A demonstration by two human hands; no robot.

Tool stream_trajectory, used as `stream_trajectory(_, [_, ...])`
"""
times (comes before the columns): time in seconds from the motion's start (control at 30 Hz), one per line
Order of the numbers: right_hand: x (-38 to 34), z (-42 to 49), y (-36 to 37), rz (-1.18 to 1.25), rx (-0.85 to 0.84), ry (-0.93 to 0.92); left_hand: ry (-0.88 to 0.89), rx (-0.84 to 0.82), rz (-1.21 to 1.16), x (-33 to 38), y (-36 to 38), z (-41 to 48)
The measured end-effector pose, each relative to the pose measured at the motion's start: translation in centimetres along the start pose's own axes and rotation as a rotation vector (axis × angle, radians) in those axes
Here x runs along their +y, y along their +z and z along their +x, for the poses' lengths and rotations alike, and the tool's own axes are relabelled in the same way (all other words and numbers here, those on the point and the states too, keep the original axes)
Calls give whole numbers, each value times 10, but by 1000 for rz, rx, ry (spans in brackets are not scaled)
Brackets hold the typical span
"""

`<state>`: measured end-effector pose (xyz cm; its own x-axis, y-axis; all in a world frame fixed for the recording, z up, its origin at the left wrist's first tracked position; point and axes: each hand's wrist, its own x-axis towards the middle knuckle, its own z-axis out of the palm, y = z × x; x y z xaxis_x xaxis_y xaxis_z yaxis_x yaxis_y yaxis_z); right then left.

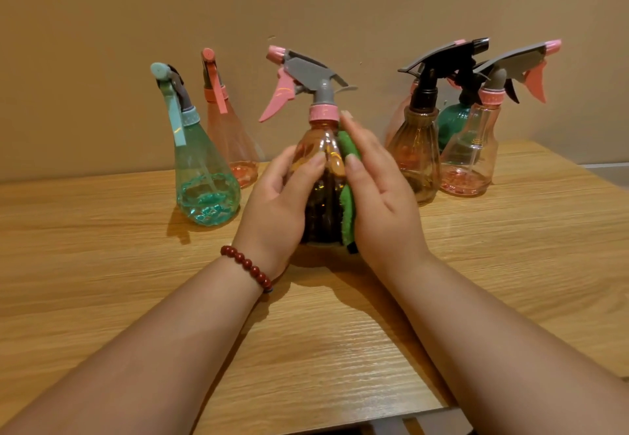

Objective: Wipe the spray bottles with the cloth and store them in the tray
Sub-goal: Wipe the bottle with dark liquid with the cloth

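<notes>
table (102, 264): cloth (348, 216) mostly hidden between right hand (377, 196), bottle (320, 135)

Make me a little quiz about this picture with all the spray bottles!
1. True or false: the cloth is blue.
2. The bottle held in the left hand has a trigger coloured: A black, B pink, C teal.
3. Fill in: the red beads on that arm make a ___.

Key: 1 false, it is green; 2 B; 3 bracelet.
</notes>
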<state>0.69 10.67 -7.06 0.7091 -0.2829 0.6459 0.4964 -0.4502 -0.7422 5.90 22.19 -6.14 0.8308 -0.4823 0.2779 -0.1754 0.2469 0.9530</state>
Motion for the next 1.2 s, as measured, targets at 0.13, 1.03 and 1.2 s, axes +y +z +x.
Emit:
stream_trajectory(0.13, [-1, -4, 13, -181, -72, -159, -2, 120, -71, 3, -5, 3])
stream_trajectory(1.03, [-6, 0, -4, -19, -6, 36, 23, 118, 30, 6, -5, -1])
stream_trajectory(1.2, [-7, -3, -1, -39, 4, -75, 53, 138, 43, 8, -5, 0])
